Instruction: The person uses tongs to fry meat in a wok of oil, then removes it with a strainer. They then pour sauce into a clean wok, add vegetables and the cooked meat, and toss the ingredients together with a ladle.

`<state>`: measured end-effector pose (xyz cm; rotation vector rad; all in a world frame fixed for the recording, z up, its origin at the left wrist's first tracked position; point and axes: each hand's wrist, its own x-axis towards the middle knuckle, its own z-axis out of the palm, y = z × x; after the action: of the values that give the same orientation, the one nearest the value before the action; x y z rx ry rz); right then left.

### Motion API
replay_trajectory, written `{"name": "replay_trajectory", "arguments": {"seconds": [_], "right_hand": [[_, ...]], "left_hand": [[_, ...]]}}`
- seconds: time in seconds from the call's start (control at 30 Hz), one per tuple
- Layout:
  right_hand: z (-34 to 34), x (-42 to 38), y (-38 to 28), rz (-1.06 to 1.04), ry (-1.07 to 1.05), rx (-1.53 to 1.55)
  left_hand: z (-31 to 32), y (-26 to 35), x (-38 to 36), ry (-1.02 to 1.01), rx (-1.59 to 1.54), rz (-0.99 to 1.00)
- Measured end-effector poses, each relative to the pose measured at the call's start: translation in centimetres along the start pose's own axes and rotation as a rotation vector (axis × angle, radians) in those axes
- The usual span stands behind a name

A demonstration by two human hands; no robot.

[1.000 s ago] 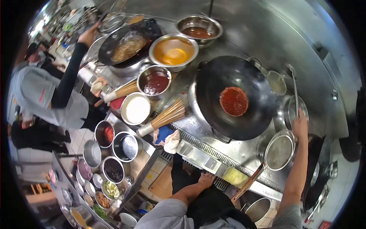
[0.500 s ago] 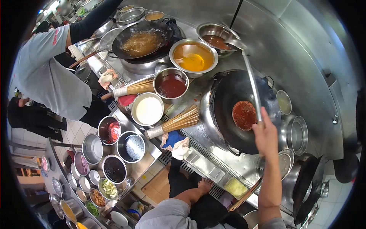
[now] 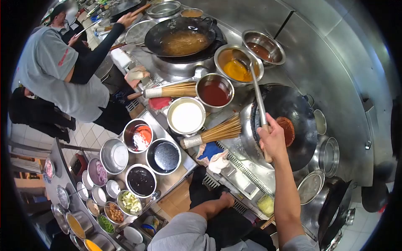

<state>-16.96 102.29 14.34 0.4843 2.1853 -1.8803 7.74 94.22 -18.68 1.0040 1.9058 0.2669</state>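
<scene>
My right hand (image 3: pixel 273 140) is closed around the handle of a long metal ladle (image 3: pixel 258 94). The ladle's head is in a steel bowl of yellow-orange oil (image 3: pixel 229 54). Below my right forearm and hand sits a large dark wok (image 3: pixel 299 108), with a round patch of red, grainy sauce (image 3: pixel 287 130) in its bottom. My left hand (image 3: pixel 226 200) is low at the front edge of the stove; its fingers are too small and partly hidden to make out. A bamboo wok brush (image 3: pixel 217 133) lies left of the wok, beside a bundle of cloths (image 3: pixel 217 158).
Behind the oil is a bowl of reddish-brown sauce (image 3: pixel 261 49). A second wok (image 3: pixel 182 39) holds bubbling brown liquid. Pots of dark red liquid (image 3: pixel 215 92) and white liquid (image 3: pixel 186 117) stand left. Several ingredient containers fill the side counter. A co-worker (image 3: pixel 63 79) stands at left.
My right hand has moved the ladle's head from the reddish-brown sauce bowl to the oil bowl. The view has shifted, and the co-worker's arm is now lower, holding a wooden handle.
</scene>
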Motion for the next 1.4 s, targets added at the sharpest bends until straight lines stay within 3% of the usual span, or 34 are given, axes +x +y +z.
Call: {"name": "replay_trajectory", "arguments": {"seconds": [0.1,0.17,0.23,0.3,0.33,0.37,0.4,0.47,0.57,0.6,0.67,0.7,0.73,0.83,0.97,1.0,1.03,1.07,1.1,1.2,1.27,1.33,1.4], "right_hand": [[-1.0,-0.1,2.2,-0.377,0.242,-0.486],[-2.1,-2.6,2.2,-0.321,0.275,-0.38],[-3.1,-7.0,1.3,-0.222,0.298,-0.303],[-5.2,-11.3,2.2,-0.128,0.367,-0.221],[-6.5,-13.4,3.2,-0.114,0.374,-0.177],[-7.7,-15.4,4.5,-0.112,0.371,-0.13],[-10.3,-18.9,7.0,-0.049,0.363,-0.116],[-12.1,-21.3,8.7,-0.038,0.366,-0.106],[-15.8,-23.0,11.9,0.021,0.309,-0.083],[-17.7,-22.7,14.8,-0.072,0.322,-0.331],[-18.5,-22.3,17.2,-0.307,0.353,-0.719],[-17.2,-23.0,14.4,-0.019,0.308,-0.673],[-17.6,-22.9,15.3,-0.011,0.285,-0.672],[-17.7,-22.5,15.9,-0.046,0.31,-0.917],[-17.7,-21.3,15.9,-0.023,0.297,-1.096],[-18.4,-20.7,16.8,-0.048,0.277,-1.106],[-19.3,-19.9,18.4,-0.231,0.338,-1.205],[-18.5,-19.6,18.0,-0.418,0.402,-1.293],[-17.6,-19.1,17.3,-0.44,0.391,-1.301],[-10.1,-19.2,13.6,-0.743,0.341,-1.125],[-0.8,-21.0,10.9,-0.63,0.086,-0.85],[8.0,-21.1,11.4,-0.932,-0.166,-0.815],[18.7,-24.1,9.7,-0.877,-0.418,-0.724]], "left_hand": [[-0.2,-3.2,-1.5,0.029,-0.037,-0.053],[-1.9,-5.3,-3.9,0.015,-0.172,-0.117],[2.5,-9.4,-1.3,0.084,-0.381,-0.136],[0.4,-10.8,-6.6,0.145,-0.407,-0.264],[2.6,-13.0,-6.2,0.237,-0.4,-0.199],[1.2,-12.5,-9.6,0.32,-0.414,-0.356],[5.0,-14.8,-11.7,0.464,-0.472,-0.432],[5.4,-13.5,-16.2,0.393,-0.477,-0.616],[11.6,-12.4,-19.9,0.384,-0.494,-0.747],[16.2,-13.1,-19.8,0.386,-0.502,-0.793],[24.3,-13.7,-20.0,0.433,-0.449,-0.698],[24.8,-10.5,-22.3,0.482,-0.591,-0.717],[22.4,-6.9,-24.0,0.546,-0.737,-0.737],[20.0,0.2,-29.3,0.558,-0.664,-0.762],[26.0,2.2,-30.3,0.82,-0.891,-1.074],[27.3,2.6,-31.0,0.864,-0.906,-1.072],[28.5,2.9,-31.5,0.905,-0.921,-1.067],[29.2,2.9,-32.2,0.851,-0.947,-1.061],[30.1,2.9,-32.6,0.866,-0.966,-1.066],[31.4,2.9,-34.3,1.03,-1.242,-1.185],[28.7,2.9,-37.5,1.319,-1.416,-1.156],[28.1,0.2,-38.9,1.732,-1.565,-0.95],[23.3,-1.5,-43.5,1.887,-1.494,-0.938]]}}
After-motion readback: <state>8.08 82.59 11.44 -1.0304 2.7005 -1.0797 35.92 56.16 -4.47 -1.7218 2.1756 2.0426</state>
